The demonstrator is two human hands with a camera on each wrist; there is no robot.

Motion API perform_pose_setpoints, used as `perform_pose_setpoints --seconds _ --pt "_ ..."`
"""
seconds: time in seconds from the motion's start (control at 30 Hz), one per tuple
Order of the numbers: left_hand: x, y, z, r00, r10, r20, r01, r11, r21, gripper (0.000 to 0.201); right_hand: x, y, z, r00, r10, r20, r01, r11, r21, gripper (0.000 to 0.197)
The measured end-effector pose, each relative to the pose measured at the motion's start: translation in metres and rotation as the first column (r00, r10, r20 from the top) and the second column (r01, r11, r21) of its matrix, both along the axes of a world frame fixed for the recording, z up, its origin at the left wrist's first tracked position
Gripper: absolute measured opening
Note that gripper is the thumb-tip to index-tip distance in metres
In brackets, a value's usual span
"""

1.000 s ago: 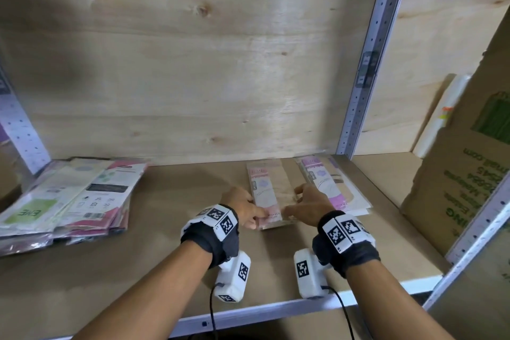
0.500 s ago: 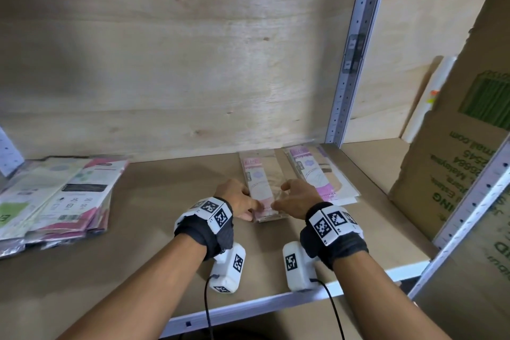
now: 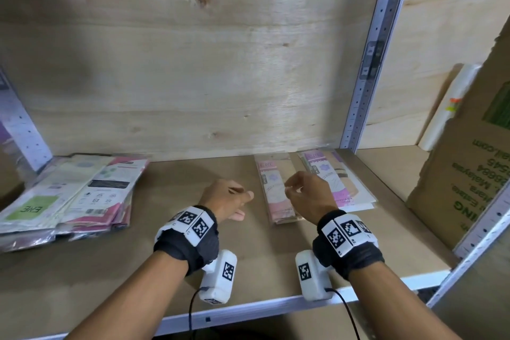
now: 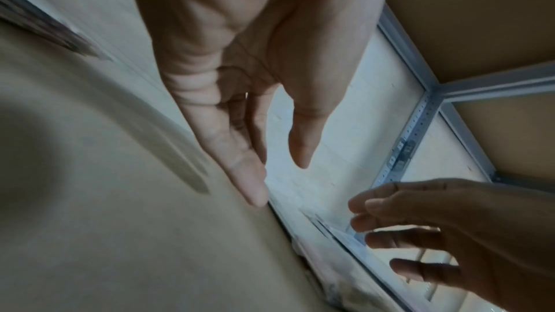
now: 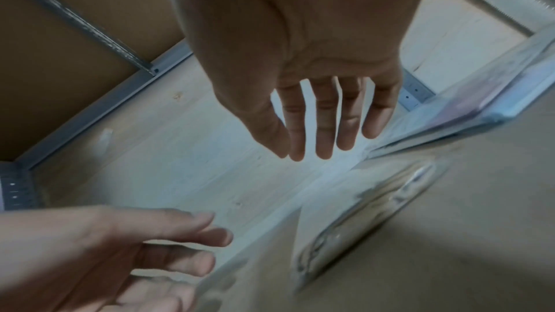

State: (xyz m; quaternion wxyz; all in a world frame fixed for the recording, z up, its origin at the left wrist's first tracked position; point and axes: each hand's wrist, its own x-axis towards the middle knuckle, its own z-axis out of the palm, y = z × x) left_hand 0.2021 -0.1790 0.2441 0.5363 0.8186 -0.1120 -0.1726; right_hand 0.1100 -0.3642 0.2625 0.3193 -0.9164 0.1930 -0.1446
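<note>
- pink packets (image 3: 277, 193) lie flat in a small stack in the middle of the shelf (image 3: 110, 270), just beside a second stack (image 3: 340, 185).
- my right hand (image 3: 309, 196) hovers over them, my left hand (image 3: 225, 201) just to their left; both empty, fingers loose.
- the glossy sleeves look slippery: a careless brush could fan the stack out or shove it into its neighbour.

Pink-and-beige packet (image 3: 277, 190), brown shelf (image 3: 171, 270)
</note>
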Motion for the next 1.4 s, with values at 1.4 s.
perform_pose_setpoints --seconds 1.4 --pt "0.007 0.237 0.041 0.886 0.454 -0.100 -0.464 0.852 -0.244 0.015 0.081 0.217 0.003 0.872 0.483 0.078 -0.360 0.526 0.771 0.013"
